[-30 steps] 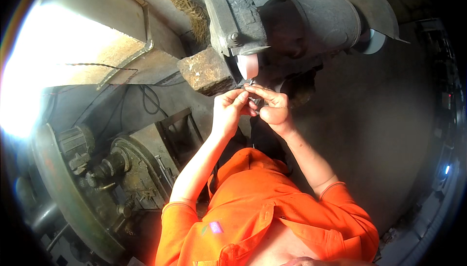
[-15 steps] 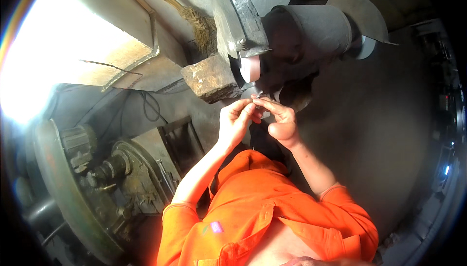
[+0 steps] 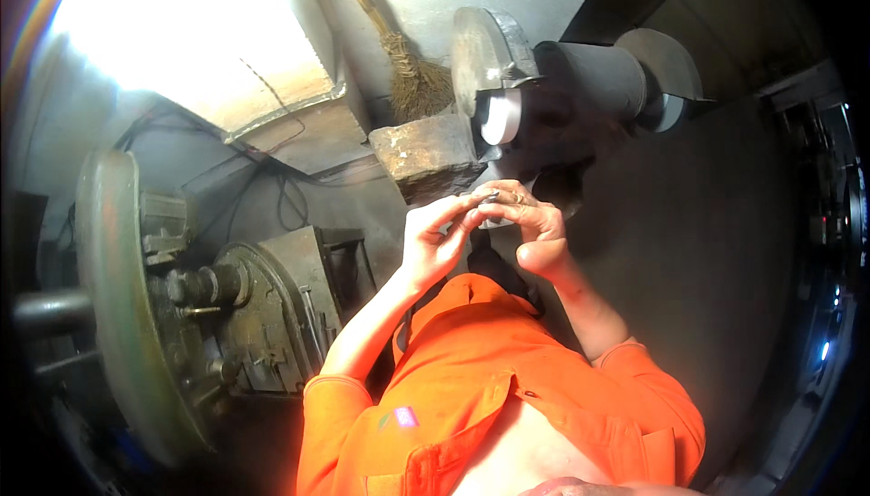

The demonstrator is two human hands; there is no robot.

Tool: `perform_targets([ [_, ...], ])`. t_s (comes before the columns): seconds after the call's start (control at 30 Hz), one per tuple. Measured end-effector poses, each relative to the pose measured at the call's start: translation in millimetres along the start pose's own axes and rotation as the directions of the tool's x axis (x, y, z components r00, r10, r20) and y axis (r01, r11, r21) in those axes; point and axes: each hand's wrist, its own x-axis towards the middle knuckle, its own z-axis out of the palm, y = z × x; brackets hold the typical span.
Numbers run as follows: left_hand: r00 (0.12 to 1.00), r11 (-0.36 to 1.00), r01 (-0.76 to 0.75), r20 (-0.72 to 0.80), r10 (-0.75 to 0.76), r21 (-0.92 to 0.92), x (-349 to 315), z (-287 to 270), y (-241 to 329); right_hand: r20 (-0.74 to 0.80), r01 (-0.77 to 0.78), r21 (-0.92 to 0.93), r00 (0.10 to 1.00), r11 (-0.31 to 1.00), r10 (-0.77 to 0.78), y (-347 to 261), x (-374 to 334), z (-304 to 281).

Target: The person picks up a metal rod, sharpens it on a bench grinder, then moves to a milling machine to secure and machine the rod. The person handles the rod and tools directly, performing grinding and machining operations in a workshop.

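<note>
My left hand (image 3: 430, 240) and my right hand (image 3: 536, 228) meet in front of a grinder (image 3: 594, 79). Between their fingertips is a small dark metal piece (image 3: 490, 197), mostly covered, so its exact kind is hard to make out. The left thumb and index finger pinch it from one side, while the right fingers curl round it from the other. Just beyond the fingertips, the pale face of the grinding wheel (image 3: 500, 117) shows under its metal guard (image 3: 480, 52). Hands and wheel look apart.
A rough block (image 3: 426, 151) sits left of the wheel, with a straw broom (image 3: 419, 79) behind it. At left stands a greasy machine with a large rimmed wheel (image 3: 113, 287). A box-shaped cabinet (image 3: 299, 138) and cables (image 3: 288, 201) lie beyond it.
The view has shifted, so the grinder and broom appear further right. My right fingers have moved up and round the small metal piece, which stays held between both hands.
</note>
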Motion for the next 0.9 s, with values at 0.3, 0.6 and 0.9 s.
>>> perform_targets([
  [0.3, 0.989, 0.964, -0.106, -0.071, 0.127, 0.242, -26, -29, 29, 0.149, 0.016, 0.264, 0.987, 0.964, -0.057, 9, 9, 23],
  [0.6, 0.931, 0.932, -0.082, -0.306, 0.198, 0.354, -33, -22, 49, 0.265, -0.023, 0.327, 0.962, 0.945, -0.069, 4, 25, 35],
  [0.9, 0.93, 0.976, 0.07, -0.368, 0.012, 0.208, -25, -7, 61, 0.359, 0.122, 0.061, 0.923, 0.991, -0.136, -35, 57, 17],
])
